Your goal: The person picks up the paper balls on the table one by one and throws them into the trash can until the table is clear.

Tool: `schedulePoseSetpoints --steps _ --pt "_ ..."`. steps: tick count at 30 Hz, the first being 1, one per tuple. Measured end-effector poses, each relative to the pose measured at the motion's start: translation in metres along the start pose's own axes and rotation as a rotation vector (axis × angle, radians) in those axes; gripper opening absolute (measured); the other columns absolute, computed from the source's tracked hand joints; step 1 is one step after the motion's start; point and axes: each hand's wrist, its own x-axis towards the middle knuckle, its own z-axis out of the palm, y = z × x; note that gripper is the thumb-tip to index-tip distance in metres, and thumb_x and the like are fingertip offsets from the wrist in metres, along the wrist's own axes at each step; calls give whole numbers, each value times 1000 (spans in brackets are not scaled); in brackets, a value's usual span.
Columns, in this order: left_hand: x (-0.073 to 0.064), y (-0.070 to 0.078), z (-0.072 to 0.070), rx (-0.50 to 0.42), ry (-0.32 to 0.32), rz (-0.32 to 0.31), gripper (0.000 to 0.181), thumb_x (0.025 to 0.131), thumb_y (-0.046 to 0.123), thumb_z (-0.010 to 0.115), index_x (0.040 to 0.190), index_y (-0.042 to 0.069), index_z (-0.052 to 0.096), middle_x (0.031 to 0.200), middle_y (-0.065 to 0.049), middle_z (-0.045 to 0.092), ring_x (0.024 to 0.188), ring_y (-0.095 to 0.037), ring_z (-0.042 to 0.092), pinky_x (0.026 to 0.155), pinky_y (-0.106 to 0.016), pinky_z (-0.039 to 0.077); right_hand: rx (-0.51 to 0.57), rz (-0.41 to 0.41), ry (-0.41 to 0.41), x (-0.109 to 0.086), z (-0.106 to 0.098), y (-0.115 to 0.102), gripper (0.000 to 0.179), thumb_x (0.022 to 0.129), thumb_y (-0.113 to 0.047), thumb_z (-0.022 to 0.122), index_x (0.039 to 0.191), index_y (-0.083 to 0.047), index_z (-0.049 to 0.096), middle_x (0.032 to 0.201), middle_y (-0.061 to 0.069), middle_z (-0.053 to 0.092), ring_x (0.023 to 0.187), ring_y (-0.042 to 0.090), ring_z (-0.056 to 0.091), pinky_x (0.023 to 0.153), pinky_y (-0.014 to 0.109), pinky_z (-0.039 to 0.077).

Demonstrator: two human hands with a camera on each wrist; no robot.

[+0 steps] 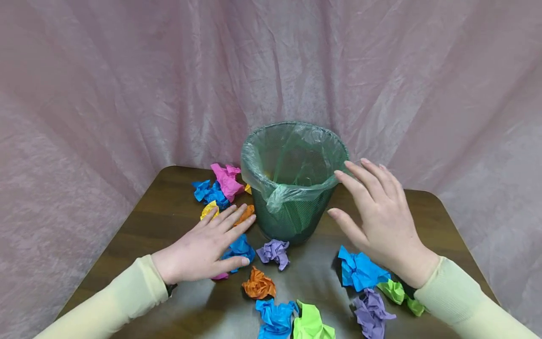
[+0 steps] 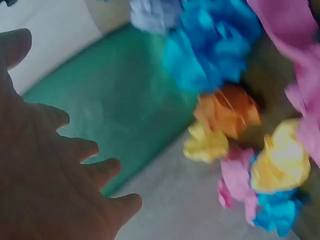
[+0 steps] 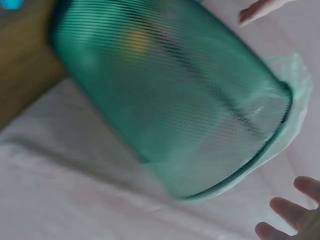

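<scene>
A green mesh wastebasket (image 1: pixel 296 212), lined with a clear plastic bag (image 1: pixel 277 195), stands upright near the back of the table. My left hand (image 1: pixel 207 249), fingers spread and straight, is over crumpled paper to the left of the basket; a blue paper ball (image 1: pixel 241 252) shows partly from under it. To the basket's right my right hand (image 1: pixel 383 221) is raised with spread fingers, its fingertips overlapping the rim in the head view. Neither hand holds anything. In the left wrist view, orange paper (image 2: pixel 227 110) and yellow paper (image 2: pixel 282 157) lie beside the basket.
Pink paper (image 1: pixel 228 181) lies at the back left. In front of the basket are purple paper (image 1: pixel 274 253), an orange ball (image 1: pixel 259 284) and green paper (image 1: pixel 312 322). Blue paper (image 1: pixel 362 269) and purple paper (image 1: pixel 372 313) lie at right. A pink curtain (image 1: pixel 271 61) hangs behind the table.
</scene>
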Motion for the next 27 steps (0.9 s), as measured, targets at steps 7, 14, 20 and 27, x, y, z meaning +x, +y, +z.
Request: schedulePoseSetpoints --steps 7,14,20,27 --pt "9 35 15 -57 -79 151 85 98 74 40 166 29 13 172 0 5 157 -27 6 122 -59 9 -44 182 -193 -60 -14 33 64 99 -48 62 150 -11 51 153 15 47 149 37 29 122 55 13" --pt "27 56 26 -105 -122 276 82 100 71 38 166 31 10 171 0 4 157 -29 9 121 -61 11 -70 307 -324 -97 -19 55 69 98 -40 69 156 -14 43 157 16 42 150 39 25 123 55 6" --pt "44 76 30 -88 -156 326 82 100 73 33 165 31 8 171 2 -2 157 -25 4 122 -58 10 -82 389 -421 -112 -22 73 66 102 -38 64 158 -13 41 155 21 43 143 49 32 114 69 20" --pt "64 101 34 -33 -148 417 81 101 72 30 165 30 4 170 1 -7 157 -23 -2 123 -56 8 -25 544 -579 -125 -33 98 67 104 -51 54 158 -13 39 153 25 42 136 55 35 100 72 30"
